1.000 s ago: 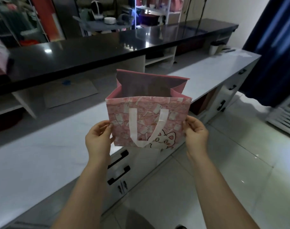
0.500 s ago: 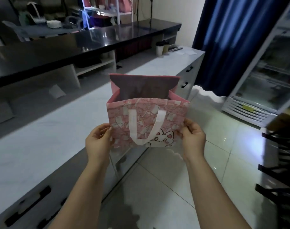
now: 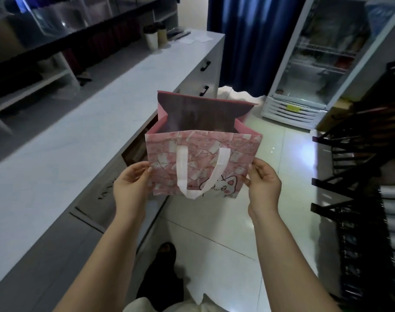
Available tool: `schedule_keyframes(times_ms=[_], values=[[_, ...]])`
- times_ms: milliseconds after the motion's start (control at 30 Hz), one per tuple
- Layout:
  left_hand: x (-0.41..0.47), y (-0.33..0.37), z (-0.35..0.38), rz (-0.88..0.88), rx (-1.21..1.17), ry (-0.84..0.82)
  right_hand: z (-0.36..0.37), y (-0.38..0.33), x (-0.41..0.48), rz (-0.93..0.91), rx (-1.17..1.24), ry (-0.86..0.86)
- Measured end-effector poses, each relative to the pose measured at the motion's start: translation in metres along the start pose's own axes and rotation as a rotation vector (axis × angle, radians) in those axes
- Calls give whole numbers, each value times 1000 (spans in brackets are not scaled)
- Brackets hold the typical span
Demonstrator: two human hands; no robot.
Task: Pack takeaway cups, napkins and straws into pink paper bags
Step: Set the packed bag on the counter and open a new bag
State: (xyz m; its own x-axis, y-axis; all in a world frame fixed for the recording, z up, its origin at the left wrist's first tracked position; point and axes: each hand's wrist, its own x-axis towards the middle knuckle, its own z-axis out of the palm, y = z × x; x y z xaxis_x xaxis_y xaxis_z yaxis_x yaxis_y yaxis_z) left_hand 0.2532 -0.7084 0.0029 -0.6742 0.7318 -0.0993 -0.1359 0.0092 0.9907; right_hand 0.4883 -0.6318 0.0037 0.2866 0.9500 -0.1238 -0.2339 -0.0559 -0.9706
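A pink paper bag with a cat print and a white handle hangs in the air in front of me, its mouth spread open and nothing visible inside. My left hand grips its left side. At the bag's right side my right hand holds it the same way. Two takeaway cups with dark lids stand far off at the end of the white counter, next to some papers. No straws can be made out.
The white counter runs along my left, with drawers and black handles on its front. A glass-door fridge and a blue curtain stand ahead. At my right is a dark rack. The tiled floor lies between.
My view has swung to the right along the counter, bringing the fridge, the rack and the cups into sight. The bag stays held open in both hands.
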Motion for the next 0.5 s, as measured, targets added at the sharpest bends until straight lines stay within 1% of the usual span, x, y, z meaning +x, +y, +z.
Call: schedule_keyframes(times_ms=[200,367,433,500], values=[[60,-8,56,-38,-57,-110,11,-4,50,-62,9,114],[138,-1,114,-90,-101,-238,42,-16,106,-107,40,220],[174,9,137,-83,-86,-264,61,-25,132,-129,46,254],[212,19,156,-39,-46,-299,81,-33,160,-157,45,271]])
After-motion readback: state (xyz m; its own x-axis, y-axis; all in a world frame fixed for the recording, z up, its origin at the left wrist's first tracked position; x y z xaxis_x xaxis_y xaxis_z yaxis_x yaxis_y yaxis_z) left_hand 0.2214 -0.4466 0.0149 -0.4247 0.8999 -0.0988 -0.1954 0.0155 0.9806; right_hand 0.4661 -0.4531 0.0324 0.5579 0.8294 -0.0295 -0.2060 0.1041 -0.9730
